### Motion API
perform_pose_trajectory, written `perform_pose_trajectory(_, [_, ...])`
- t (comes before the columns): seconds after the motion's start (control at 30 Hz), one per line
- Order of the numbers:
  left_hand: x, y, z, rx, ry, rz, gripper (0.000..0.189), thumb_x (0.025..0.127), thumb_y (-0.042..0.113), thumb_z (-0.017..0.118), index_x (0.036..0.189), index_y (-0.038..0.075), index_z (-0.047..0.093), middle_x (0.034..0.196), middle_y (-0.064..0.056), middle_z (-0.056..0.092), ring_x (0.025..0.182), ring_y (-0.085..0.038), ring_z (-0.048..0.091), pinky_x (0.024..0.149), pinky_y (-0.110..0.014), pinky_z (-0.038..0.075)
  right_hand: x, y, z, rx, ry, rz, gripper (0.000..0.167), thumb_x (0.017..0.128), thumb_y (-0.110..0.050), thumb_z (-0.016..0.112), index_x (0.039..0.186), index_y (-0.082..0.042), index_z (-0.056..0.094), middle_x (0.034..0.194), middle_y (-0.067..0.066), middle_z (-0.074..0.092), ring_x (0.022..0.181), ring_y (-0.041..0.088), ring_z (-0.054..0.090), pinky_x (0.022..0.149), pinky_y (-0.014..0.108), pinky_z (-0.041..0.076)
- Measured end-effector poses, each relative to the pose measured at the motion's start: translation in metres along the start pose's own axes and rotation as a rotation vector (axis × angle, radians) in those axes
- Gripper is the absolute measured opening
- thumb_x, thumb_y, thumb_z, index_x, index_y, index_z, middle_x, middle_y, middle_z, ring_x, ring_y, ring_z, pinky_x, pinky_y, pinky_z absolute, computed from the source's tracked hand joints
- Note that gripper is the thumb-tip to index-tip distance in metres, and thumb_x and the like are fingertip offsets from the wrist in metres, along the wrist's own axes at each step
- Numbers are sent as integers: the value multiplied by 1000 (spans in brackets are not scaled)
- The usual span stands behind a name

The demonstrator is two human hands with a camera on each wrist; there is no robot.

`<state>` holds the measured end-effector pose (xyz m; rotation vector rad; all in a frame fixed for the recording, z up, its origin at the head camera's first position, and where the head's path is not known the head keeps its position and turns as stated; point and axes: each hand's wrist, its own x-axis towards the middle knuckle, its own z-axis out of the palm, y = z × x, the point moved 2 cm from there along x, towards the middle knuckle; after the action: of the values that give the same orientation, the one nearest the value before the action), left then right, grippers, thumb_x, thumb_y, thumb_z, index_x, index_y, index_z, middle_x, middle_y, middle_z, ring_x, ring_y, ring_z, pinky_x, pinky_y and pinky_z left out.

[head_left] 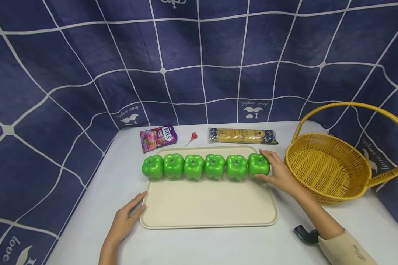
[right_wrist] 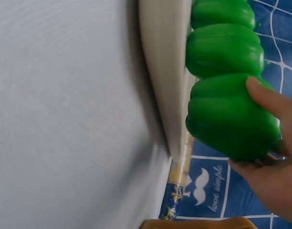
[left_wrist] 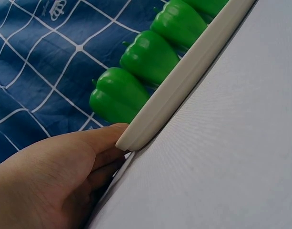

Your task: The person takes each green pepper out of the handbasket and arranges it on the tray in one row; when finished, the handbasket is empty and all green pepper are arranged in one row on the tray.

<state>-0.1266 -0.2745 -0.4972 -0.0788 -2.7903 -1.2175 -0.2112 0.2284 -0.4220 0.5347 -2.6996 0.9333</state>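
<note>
A row of several glossy green bell peppers (head_left: 194, 167) stands along the far side of a cream rectangular tray (head_left: 209, 206). At the row's right end, my right hand (head_left: 278, 175) grips the last bell pepper (right_wrist: 229, 117), thumb on the near side and fingers on the far side. That pepper sits close against its neighbour (right_wrist: 224, 50). My left hand (head_left: 124, 219) rests at the tray's left edge, its fairly straight fingers touching the rim (left_wrist: 153, 112). Its palm faces the tray.
Right of the tray stands a yellow wicker basket (head_left: 328, 167) with a tall handle. Behind the tray lie a purple candy bag (head_left: 158, 138), a red lollipop (head_left: 194, 135) and a yellow pasta packet (head_left: 240, 135). A black curved object (head_left: 306, 235) lies by my right forearm.
</note>
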Motion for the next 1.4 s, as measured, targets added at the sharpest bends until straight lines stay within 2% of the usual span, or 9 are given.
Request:
perform_pose_trajectory(0.27, [-1,1,0,4,-9,-2,46,91,40,55,133,21,51,138,-13,43,128,-38,36,104,-57,28,-1,7,7,13,-33,13,86,66,-24,84,136,-2,38,135,20,38,119,43,40,99,61,32])
perform_pose_trajectory(0.63, [-1,2,-2,1,-10,3,46,91,39,55,133,20,51,139,-14,43,128,-39,35,104,-57,27,1,8,8,49,-22,-8,85,63,-22,86,132,-2,39,133,20,39,121,41,40,100,60,32])
perform_pose_trajectory(1.17, [-2,4,1,2,-12,8,45,91,39,55,132,20,52,138,-13,44,128,-38,36,104,-57,27,-2,10,7,32,-4,-34,85,66,-23,84,134,-4,38,135,21,37,122,41,38,100,62,31])
perform_pose_trajectory(1.4, [-1,3,1,-7,-9,20,45,91,38,56,132,19,52,138,-13,44,128,-37,36,105,-56,28,-4,10,6,27,2,-48,89,63,-21,86,135,-4,36,136,22,35,123,41,36,100,62,30])
